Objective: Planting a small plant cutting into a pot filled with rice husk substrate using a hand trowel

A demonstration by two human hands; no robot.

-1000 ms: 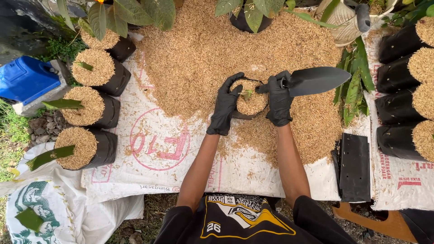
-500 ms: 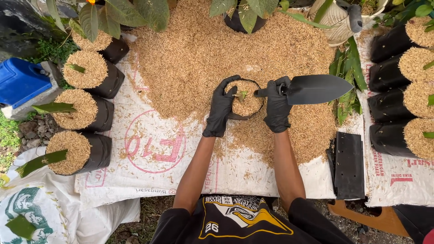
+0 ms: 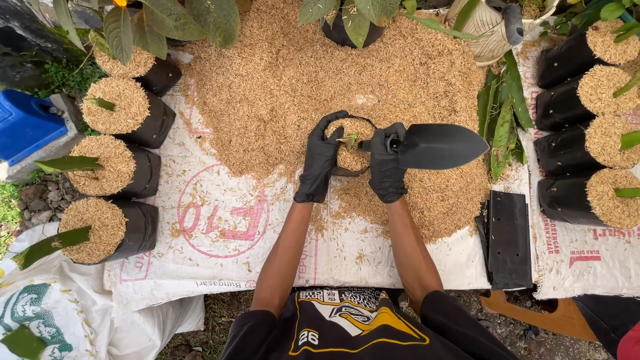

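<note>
I see my gloved left hand [image 3: 320, 160] cupping the small husk-filled bag [image 3: 352, 155], fingers curled; my right hand [image 3: 387, 167] grips the black trowel [image 3: 433, 146] beside it.

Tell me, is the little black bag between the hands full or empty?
Full. The black bag is heaped to its rim with husks, and a small green sprout pokes out on top.
</note>
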